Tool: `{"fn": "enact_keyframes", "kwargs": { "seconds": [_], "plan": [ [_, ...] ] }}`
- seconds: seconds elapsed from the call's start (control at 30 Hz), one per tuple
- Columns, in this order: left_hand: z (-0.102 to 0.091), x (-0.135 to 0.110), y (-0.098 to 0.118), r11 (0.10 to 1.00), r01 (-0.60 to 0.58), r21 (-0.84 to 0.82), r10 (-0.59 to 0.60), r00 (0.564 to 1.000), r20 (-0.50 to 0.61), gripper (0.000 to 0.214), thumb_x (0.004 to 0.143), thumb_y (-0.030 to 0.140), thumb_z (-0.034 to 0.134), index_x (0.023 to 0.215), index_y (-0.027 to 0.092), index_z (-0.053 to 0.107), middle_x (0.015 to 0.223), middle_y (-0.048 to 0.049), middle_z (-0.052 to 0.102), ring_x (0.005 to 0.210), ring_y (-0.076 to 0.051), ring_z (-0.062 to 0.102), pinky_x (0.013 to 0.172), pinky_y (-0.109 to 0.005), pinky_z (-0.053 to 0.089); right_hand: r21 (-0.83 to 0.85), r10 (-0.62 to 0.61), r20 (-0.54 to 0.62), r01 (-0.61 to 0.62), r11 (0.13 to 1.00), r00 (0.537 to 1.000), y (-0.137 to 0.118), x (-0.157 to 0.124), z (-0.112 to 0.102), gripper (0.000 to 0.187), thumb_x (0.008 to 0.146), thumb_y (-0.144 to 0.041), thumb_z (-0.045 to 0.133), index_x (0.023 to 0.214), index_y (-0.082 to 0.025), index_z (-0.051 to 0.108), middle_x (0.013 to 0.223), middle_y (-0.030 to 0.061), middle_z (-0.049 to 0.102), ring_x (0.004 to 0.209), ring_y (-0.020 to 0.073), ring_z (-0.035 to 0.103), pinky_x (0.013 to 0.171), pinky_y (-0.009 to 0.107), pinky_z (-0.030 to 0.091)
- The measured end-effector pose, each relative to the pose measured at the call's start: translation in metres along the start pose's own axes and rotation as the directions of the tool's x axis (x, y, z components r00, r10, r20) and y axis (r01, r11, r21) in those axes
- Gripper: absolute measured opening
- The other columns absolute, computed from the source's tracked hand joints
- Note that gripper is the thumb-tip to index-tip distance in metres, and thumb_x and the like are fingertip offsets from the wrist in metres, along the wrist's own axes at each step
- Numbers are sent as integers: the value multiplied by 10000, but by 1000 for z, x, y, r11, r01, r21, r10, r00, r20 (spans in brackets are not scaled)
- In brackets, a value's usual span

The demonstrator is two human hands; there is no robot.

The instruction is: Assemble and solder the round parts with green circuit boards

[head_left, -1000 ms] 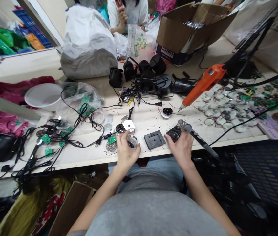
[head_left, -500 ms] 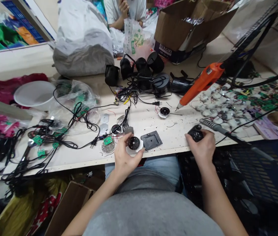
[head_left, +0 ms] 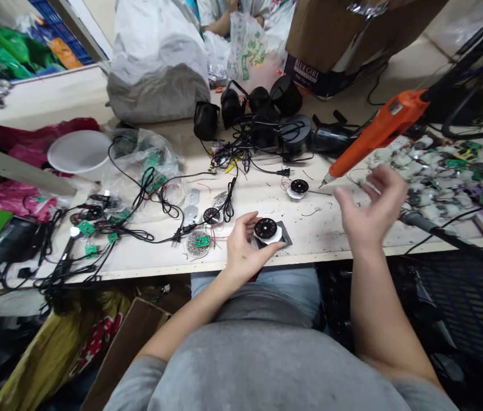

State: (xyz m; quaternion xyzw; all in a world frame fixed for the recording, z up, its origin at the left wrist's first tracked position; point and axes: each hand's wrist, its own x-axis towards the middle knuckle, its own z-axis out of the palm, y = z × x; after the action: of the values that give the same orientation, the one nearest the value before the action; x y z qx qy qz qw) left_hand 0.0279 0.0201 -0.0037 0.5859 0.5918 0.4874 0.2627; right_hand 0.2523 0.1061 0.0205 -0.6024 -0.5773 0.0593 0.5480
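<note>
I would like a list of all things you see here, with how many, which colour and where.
Workbench: one, pale, under everything.
Electric screwdriver: one, orange, right.
Circuit-board discs: many, white and green, right end.
Housings: several, black, far middle.
Cables: many, black, middle and left.
Bowl: one, white, left.
Plastic bag: one, clear, left of middle.
Sack: one, grey-white, far edge.
Cardboard box: one, brown, far right.
Co-worker: one person, white shirt, beyond the sack.
Disc: one, black and white, in the left hand.
Left hand: one, near side, middle.
Right hand: one, raised, open, empty.
</note>
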Motion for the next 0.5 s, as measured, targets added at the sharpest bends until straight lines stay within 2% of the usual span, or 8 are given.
{"fn": "enact_keyframes", "kwargs": {
  "seconds": [0.07, 0.1, 0.17, 0.23, 0.3, 0.37, 0.43, 0.5],
  "plan": [
    [9, 3, -3, 999, -38, 36, 37, 999, 25, 772, 658, 399, 920, 1271, 185, 502, 1159, -114, 683, 1044, -254, 710, 894, -411, 611, 169, 71, 123, -92, 981, 990, 8, 32, 23, 915, 737, -515, 809, 1436, -149, 345, 1416, 246, 511, 1242, 299, 589, 1025, 484, 514],
    [11, 3, -5, 996, -72, 60, 70, 997, 38, 755, 667, 386, 916, 1267, 183, 504, 1156, -112, 682, 1048, -256, 705, 898, -413, 605, 239, 89, 178, -130, 962, 980, 11, 44, 32, 882, 763, -507, 793, 1429, -146, 340, 1358, 233, 565, 1190, 280, 617, 1033, 476, 506],
    [14, 3, -7, 982, -152, 111, 144, 987, 78, 708, 706, 378, 892, 1267, 182, 509, 1160, -113, 678, 1074, -264, 689, 917, -418, 590, 309, 71, 208, -134, 941, 976, 11, 57, 42, 676, 823, -478, 754, 1335, -175, 432, 1224, 176, 640, 1054, 242, 650, 985, 444, 522],
    [14, 1, -9, 961, -226, 160, 206, 970, 129, 653, 760, 389, 851, 1279, 188, 510, 1181, -117, 668, 1110, -270, 669, 941, -422, 569, 355, 13, 174, -75, 932, 985, 6, 59, 43, 519, 828, -433, 768, 1221, -228, 498, 1149, 118, 646, 962, 212, 643, 900, 404, 542],
    [14, 0, -10, 937, -284, 205, 252, 953, 168, 608, 814, 412, 801, 1301, 194, 507, 1197, -121, 661, 1128, -272, 653, 944, -417, 551, 433, -53, 106, 2, 901, 993, -3, 52, 38, 589, 729, -392, 865, 1180, -282, 502, 1150, 65, 623, 906, 192, 628, 802, 366, 550],
    [13, -1, -11, 913, -322, 251, 281, 942, 185, 599, 843, 465, 764, 1312, 188, 512, 1191, -126, 661, 1112, -277, 646, 915, -412, 534, 533, -74, 91, 14, 846, 993, -12, 43, 33, 707, 645, -384, 923, 1206, -326, 495, 1084, 11, 628, 809, 176, 626, 737, 354, 554],
    [15, -1, -11, 893, -327, 309, 282, 942, 180, 640, 830, 562, 750, 1297, 179, 537, 1162, -128, 666, 1066, -287, 642, 877, -413, 511, 605, -55, 163, -55, 794, 985, -22, 35, 27, 664, 686, -454, 895, 1228, -339, 529, 925, -24, 650, 703, 175, 632, 718, 371, 565],
    [17, -1, -13, 884, -303, 357, 262, 952, 159, 704, 787, 645, 754, 1275, 175, 563, 1134, -126, 672, 1022, -292, 634, 857, -414, 488, 645, -45, 288, -159, 747, 957, -34, 30, 22, 532, 797, -619, 760, 1218, -336, 601, 775, -24, 655, 650, 197, 645, 693, 389, 571]
  ]
}}
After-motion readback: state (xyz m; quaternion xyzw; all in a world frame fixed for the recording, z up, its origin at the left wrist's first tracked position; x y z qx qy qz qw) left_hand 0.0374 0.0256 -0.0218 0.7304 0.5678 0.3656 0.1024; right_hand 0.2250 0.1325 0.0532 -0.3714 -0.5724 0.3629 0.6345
